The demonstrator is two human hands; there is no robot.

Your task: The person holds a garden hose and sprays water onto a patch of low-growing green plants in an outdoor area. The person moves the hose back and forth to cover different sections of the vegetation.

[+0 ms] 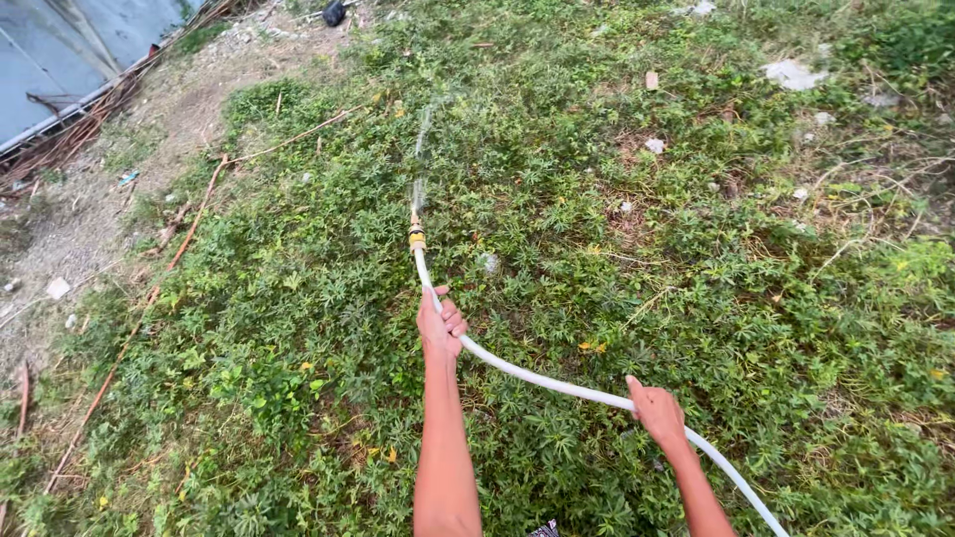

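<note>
My left hand (441, 323) grips a white garden hose (537, 380) a short way behind its yellow nozzle (417, 235). My right hand (657, 409) holds the same hose further back, where it curves down toward the lower right. A thin jet of water (422, 149) sprays from the nozzle up and away over the low green plants (557, 199).
Leafy green ground cover fills most of the view. A bare dirt strip (90, 219) with long dry sticks runs along the left. A grey sheet (60, 50) lies at the top left. Scraps of litter and stones (791, 73) dot the far right.
</note>
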